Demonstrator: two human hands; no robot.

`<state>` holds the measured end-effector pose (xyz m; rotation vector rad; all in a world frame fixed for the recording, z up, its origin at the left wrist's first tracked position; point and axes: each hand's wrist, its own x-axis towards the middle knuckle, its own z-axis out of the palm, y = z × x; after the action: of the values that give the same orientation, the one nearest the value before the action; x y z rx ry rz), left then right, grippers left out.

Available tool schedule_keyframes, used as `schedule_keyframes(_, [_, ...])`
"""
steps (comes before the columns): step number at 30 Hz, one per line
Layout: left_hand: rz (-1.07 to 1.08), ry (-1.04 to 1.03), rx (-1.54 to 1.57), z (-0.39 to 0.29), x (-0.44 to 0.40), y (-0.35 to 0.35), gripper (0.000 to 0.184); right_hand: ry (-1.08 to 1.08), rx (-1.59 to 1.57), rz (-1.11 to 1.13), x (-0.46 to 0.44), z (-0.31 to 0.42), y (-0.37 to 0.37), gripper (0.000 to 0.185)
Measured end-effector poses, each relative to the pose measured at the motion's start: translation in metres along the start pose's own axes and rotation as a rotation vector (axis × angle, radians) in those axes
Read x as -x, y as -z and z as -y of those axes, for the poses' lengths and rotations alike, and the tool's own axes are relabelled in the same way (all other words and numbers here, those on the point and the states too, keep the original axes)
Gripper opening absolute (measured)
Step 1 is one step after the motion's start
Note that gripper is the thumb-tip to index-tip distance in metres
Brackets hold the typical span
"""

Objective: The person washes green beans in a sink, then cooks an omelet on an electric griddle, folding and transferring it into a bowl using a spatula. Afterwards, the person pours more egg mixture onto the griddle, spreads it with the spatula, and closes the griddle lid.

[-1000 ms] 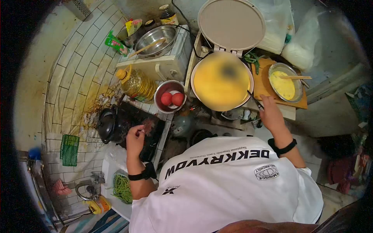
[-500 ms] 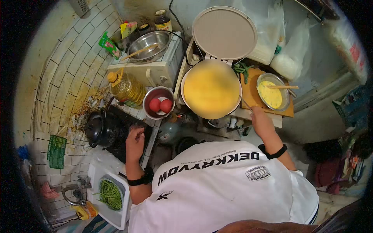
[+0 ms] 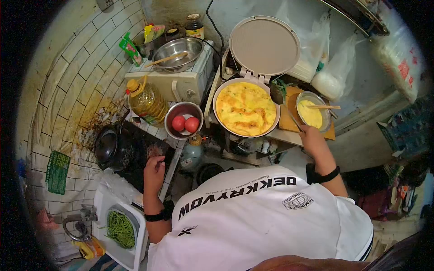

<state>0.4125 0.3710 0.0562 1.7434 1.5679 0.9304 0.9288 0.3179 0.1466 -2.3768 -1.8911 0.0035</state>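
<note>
My right hand (image 3: 313, 141) is closed around the thin handle of a dark spatula (image 3: 277, 93), whose blade is at the upper right rim of a round open pan (image 3: 264, 81). A yellow, browned egg pancake (image 3: 246, 108) fills the pan. To the right, a bowl of beaten egg (image 3: 311, 114) with chopsticks (image 3: 324, 107) across it rests on a wooden board (image 3: 286, 118). My left hand (image 3: 154, 170) hangs over the black stove's edge, fingers loosely curled and slightly apart, with nothing visible in them.
Two red tomatoes (image 3: 185, 123) lie in a metal bowl (image 3: 171, 109), beside an oil bottle (image 3: 148, 103). A black pot (image 3: 108, 147) is on the stove at left. Green beans (image 3: 121, 229) lie in the sink basin (image 3: 140, 239). A metal basin (image 3: 192, 50) tops the white appliance (image 3: 187, 86).
The spatula's blade now shows by the pan's upper right rim, with my right hand still on its handle. The pancake, blurred before, is sharp. The camera view has shifted slightly.
</note>
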Motion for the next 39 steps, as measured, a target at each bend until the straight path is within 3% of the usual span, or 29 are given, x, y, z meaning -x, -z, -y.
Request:
schedule_keyframes(2, [-0.004,-0.013,-0.017,-0.002,0.003,0.002,0.018,-0.337,-0.630,0.352,-0.012,-0.017,0.012,0.011])
schedule_keyframes(7, [-0.007,-0.027,-0.042,-0.002,0.007,0.002,0.018,-0.411,-1.188,0.460,-0.018,-0.054,0.010,0.008])
schedule_keyframes(11, [0.007,-0.016,-0.013,0.001,0.006,0.001,0.019,-0.425,-1.261,0.474,-0.017,-0.062,0.008,0.010])
schedule_keyframes(13, [0.015,0.005,0.015,-0.002,0.004,0.001,0.019,-0.298,-0.940,0.435,-0.020,-0.064,0.007,0.013])
schedule_keyframes(16, [0.028,-0.008,-0.036,-0.005,0.000,-0.001,0.019,-0.235,-0.715,0.404,-0.025,-0.047,0.016,0.015])
schedule_keyframes(20, [0.013,-0.048,-0.039,-0.013,-0.005,-0.006,0.019,-0.283,-0.596,0.470,-0.037,-0.046,0.041,0.016])
schedule_keyframes(25, [0.017,-0.073,-0.024,-0.013,-0.007,-0.021,0.019,-0.274,-0.863,0.678,-0.047,-0.086,0.063,0.016])
schedule_keyframes(30, [0.135,0.088,0.004,-0.025,-0.014,-0.030,0.020,-0.355,-1.219,0.797,-0.057,-0.111,0.032,0.015])
schedule_keyframes(32, [0.121,0.016,-0.018,-0.035,-0.017,-0.032,0.020,-0.299,-1.120,0.760,-0.057,-0.113,0.021,0.018])
schedule_keyframes(36, [0.109,-0.120,-0.059,-0.042,-0.022,-0.041,0.019,-0.280,-1.267,0.811,-0.050,-0.111,0.012,0.024])
schedule_keyframes(39, [0.119,-0.083,0.010,-0.039,-0.024,-0.046,0.019,-0.219,-1.317,0.798,-0.044,-0.114,0.013,0.025])
